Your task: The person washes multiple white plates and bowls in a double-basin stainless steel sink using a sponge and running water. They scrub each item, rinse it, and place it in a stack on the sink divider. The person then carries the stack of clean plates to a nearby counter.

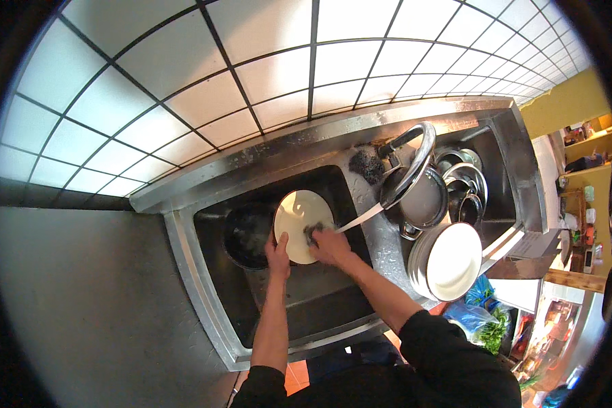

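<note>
Over the left basin of a steel sink point(183, 265), my left hand point(278, 252) grips the lower left rim of a cream plate with a dark edge point(298, 209), which is tilted. My right hand point(329, 245) presses a dark scouring pad point(313, 233) against the plate's inner face; its fingers are curled around the pad. Water runs from the curved faucet point(424, 153) in a stream that reaches down beside my right hand. A dark round pan point(245, 237) lies in the basin, left of the plate.
Stacked cream plates point(454, 262) stand at the right basin's near edge. A pot point(423, 199) sits under the faucet, with metal bowls point(472, 178) beyond. Another dark scouring pad point(367, 164) lies behind the faucet. A tiled wall point(280, 66) rises behind the sink; bagged greens point(492, 331) are at lower right.
</note>
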A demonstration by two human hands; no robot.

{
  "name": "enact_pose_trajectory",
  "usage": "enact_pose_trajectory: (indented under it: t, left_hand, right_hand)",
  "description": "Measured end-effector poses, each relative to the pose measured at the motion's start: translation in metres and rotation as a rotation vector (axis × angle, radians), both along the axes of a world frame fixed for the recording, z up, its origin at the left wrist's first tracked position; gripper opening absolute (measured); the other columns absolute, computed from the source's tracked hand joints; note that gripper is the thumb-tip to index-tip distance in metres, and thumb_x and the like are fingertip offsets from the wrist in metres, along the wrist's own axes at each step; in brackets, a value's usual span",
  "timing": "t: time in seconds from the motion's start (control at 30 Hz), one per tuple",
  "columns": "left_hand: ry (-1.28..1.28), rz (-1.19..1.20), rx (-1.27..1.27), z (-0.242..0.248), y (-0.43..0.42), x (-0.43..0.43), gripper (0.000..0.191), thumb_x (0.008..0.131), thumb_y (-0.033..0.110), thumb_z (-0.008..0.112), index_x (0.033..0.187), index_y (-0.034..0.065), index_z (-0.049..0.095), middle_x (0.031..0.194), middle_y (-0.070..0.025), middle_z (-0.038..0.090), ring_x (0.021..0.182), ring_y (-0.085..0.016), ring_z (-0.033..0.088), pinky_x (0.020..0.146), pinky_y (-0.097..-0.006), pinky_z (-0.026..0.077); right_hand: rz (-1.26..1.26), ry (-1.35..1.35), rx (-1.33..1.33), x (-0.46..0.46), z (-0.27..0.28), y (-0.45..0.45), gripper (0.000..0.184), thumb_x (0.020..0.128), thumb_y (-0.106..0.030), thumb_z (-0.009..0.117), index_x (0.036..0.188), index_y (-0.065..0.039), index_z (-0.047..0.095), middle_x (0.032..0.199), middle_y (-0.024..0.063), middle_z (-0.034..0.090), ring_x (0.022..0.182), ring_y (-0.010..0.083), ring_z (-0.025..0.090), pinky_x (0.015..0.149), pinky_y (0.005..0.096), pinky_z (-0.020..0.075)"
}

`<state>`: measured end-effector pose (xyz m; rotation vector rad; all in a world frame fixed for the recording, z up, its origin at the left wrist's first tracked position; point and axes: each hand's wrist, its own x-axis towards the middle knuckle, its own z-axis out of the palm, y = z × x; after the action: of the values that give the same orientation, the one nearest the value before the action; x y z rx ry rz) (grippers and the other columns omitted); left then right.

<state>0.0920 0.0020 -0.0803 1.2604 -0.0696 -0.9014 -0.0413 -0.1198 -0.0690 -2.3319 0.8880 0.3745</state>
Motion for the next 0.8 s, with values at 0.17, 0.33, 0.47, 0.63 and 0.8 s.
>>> enact_pose_trajectory:
  t: [0.17, 0.33, 0.47, 0.63, 0.8]
  left_hand:
    - [0.382, 0.117, -0.136, -0.034, -0.009, -0.027, 0.051, 0.105, 0.034, 0.058, 0.146, 0.0047, 0.050, 0.135, -0.0099, 0.061, 0.120, -0.025, 0.061, 0.100, -0.0403, 0.050]
    - [0.460, 0.163, -0.061, -0.029, 0.008, -0.031, 0.049, 0.105, 0.036, 0.058, 0.140, 0.0028, 0.053, 0.133, -0.0128, 0.062, 0.119, -0.029, 0.064, 0.095, -0.0482, 0.055]
    - [0.529, 0.272, -0.046, -0.039, 0.011, -0.026, 0.058, 0.097, 0.025, 0.068, 0.148, 0.0060, 0.048, 0.141, -0.0143, 0.059, 0.125, -0.033, 0.060, 0.105, -0.0490, 0.049]
    - [0.670, 0.298, -0.235, -0.079, -0.019, -0.043, 0.047, 0.093, 0.012, 0.071, 0.138, 0.0048, 0.058, 0.131, -0.0125, 0.064, 0.122, -0.033, 0.061, 0.102, -0.0498, 0.051]
    - [0.501, 0.098, -0.173, -0.092, -0.031, -0.064, 0.046, 0.092, 0.014, 0.071, 0.136, 0.0059, 0.060, 0.127, -0.0100, 0.066, 0.120, -0.030, 0.062, 0.103, -0.0474, 0.050]
  right_hand:
    - [-0.003, -0.242, 0.099, 0.008, 0.023, 0.029, 0.029, 0.092, -0.024, 0.059, 0.117, -0.008, 0.060, 0.110, 0.0209, 0.061, 0.101, 0.0429, 0.065, 0.081, 0.0554, 0.0547]
    - [0.041, -0.358, -0.266, 0.032, 0.007, -0.017, 0.022, 0.087, -0.018, 0.064, 0.107, -0.008, 0.064, 0.107, 0.0192, 0.060, 0.095, 0.0399, 0.063, 0.078, 0.0525, 0.0540]
    - [0.139, -0.376, -0.528, -0.002, 0.020, -0.038, 0.020, 0.082, -0.018, 0.067, 0.100, -0.009, 0.066, 0.102, 0.0185, 0.060, 0.092, 0.0394, 0.061, 0.075, 0.0502, 0.0534]
    - [-0.014, -0.279, -0.447, -0.034, 0.071, -0.023, 0.030, 0.070, -0.013, 0.077, 0.098, -0.006, 0.067, 0.106, 0.0212, 0.058, 0.105, 0.0434, 0.056, 0.089, 0.0509, 0.0498]
    - [-0.150, -0.546, -0.429, -0.035, 0.086, -0.036, 0.033, 0.072, -0.008, 0.076, 0.104, -0.009, 0.069, 0.116, 0.0262, 0.061, 0.104, 0.0455, 0.062, 0.088, 0.0512, 0.0521]
